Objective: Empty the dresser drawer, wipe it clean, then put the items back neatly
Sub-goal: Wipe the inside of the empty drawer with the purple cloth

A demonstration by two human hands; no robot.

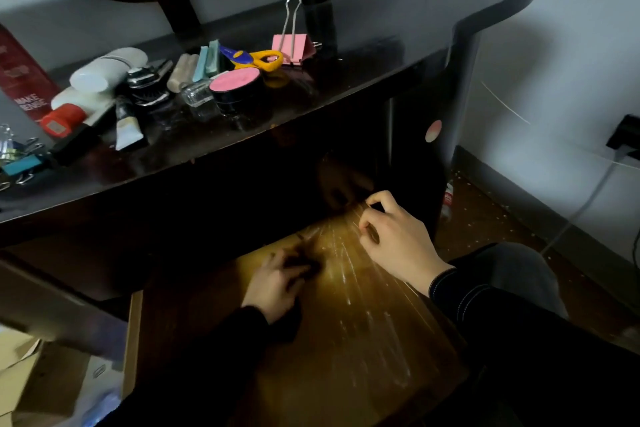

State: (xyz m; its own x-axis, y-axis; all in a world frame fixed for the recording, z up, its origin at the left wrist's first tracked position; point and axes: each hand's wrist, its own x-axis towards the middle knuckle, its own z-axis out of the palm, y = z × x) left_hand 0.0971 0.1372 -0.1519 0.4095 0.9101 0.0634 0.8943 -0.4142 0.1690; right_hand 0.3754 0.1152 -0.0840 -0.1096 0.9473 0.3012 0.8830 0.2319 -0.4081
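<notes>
Drawer (381,340) lies under both hands, long axis toward the person; left hand (277,282) grips a dark object (306,263); right hand (398,239) curled, hold unclear.

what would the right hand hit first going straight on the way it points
The right hand points into the drawer, toward its dark back under the dresser top; nothing shows in its way, though it's very dark.
</notes>
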